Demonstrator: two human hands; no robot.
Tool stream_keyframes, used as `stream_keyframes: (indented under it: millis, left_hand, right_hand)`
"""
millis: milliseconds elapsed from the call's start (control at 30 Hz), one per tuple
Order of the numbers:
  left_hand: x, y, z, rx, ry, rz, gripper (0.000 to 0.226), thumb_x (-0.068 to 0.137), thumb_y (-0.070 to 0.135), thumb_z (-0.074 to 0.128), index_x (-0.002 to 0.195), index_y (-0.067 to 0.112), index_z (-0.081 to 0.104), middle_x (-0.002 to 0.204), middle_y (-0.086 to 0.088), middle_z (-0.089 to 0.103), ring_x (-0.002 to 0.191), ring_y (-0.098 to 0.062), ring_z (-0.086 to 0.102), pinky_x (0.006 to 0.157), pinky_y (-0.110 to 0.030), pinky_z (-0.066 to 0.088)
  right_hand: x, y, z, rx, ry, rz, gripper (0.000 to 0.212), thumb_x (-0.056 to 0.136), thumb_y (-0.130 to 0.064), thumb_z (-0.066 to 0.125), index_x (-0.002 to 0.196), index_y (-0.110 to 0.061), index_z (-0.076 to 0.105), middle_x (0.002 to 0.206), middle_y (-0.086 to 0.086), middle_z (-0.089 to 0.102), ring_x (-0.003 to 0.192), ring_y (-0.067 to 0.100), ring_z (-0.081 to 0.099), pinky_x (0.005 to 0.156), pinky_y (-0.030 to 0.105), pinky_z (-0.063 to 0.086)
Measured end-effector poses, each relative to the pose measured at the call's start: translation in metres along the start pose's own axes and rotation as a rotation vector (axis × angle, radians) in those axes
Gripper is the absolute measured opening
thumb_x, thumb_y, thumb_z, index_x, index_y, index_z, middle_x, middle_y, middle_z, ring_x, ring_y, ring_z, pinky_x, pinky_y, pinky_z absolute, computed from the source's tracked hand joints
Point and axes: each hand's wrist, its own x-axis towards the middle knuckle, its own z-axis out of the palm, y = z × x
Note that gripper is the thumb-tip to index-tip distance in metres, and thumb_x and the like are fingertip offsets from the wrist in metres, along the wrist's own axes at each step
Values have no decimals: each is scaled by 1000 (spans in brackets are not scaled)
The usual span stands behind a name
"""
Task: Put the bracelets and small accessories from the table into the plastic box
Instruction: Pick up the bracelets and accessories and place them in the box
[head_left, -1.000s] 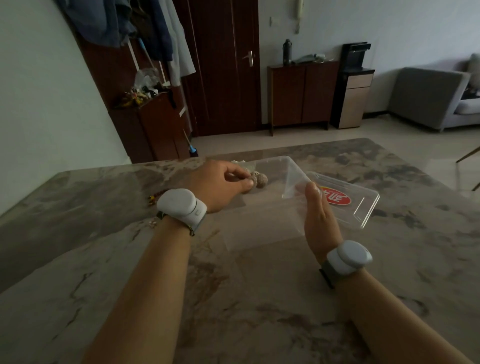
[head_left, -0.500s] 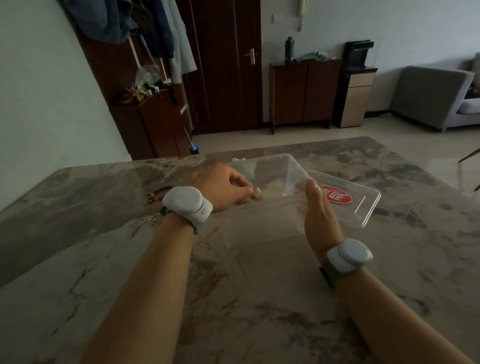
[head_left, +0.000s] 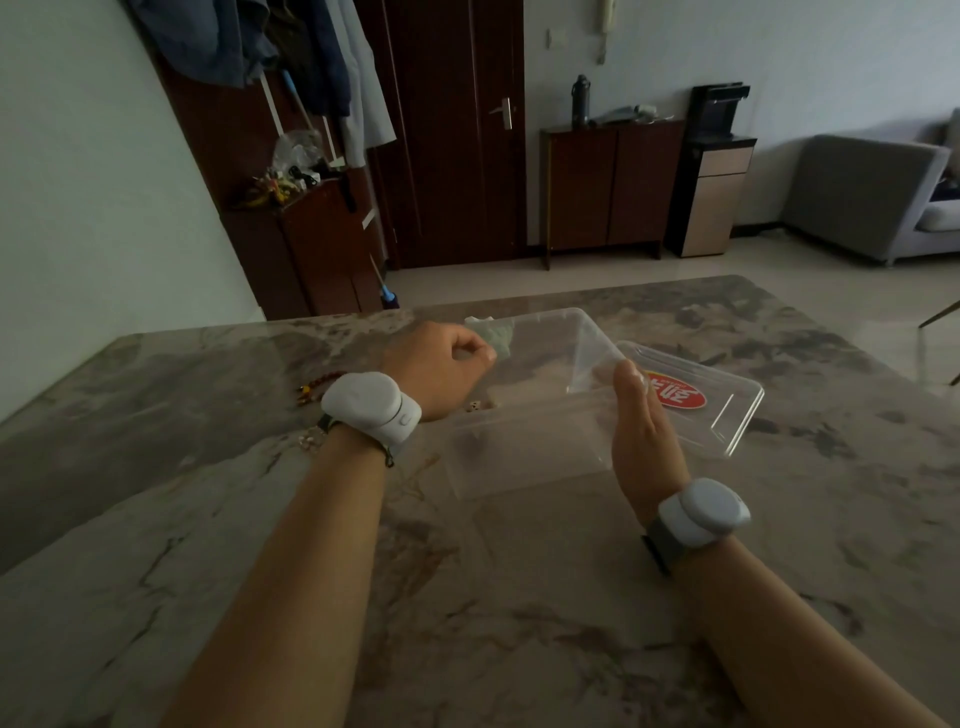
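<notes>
The right hand (head_left: 641, 426) steadied the clear rectangular plastic box (head_left: 524, 410); the curled left hand's (head_left: 441, 366) contents were hidden, and beads could spill at nine o'clock.

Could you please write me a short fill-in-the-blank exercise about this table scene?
1. The right hand steadies the clear plastic ___.
2. The lid lying beside it bears a ___ label.
3. A beaded bracelet lies on the marble table, on the ___ side of the left hand.

Missing words: box; red; left
</notes>
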Motion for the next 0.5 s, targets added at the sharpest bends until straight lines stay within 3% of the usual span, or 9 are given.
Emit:
stream_keyframes:
  millis: [100,200,367,500]
  left_hand:
    - [4,-12,-8,-3,238,31,25,99,23,47,112,19,68,118,5,52,111,-9,51,96,-24,38]
    - [8,-34,-17,-85,346,-146,33,102,13,36,120,14,63,127,-8,60,110,-32,60,93,-39,48]
    - [11,-81,-16,-16,175,-364,31,96,13,41,108,15,70,117,-6,69,104,-30,65,96,-42,52]
    - [9,-95,-7,126,-4,-398,25,91,9,56,108,6,74,114,-13,70,107,-33,65,99,-41,51]
  right_hand:
    - [0,0,-1,-14,-2,-4,65,93,-62,28,134,-21,56,123,1,64,118,20,59,107,49,44]
    - [0,-1,0,-29,-5,-10,64,94,-59,26,135,-20,55,122,1,63,118,22,59,107,49,44]
    - [0,-2,1,-41,2,-34,68,94,-59,25,136,-14,54,124,-1,60,122,22,55,109,48,42]
    - [1,0,1,-33,13,-16,78,86,-71,27,138,-19,54,131,1,60,126,19,54,110,49,40]
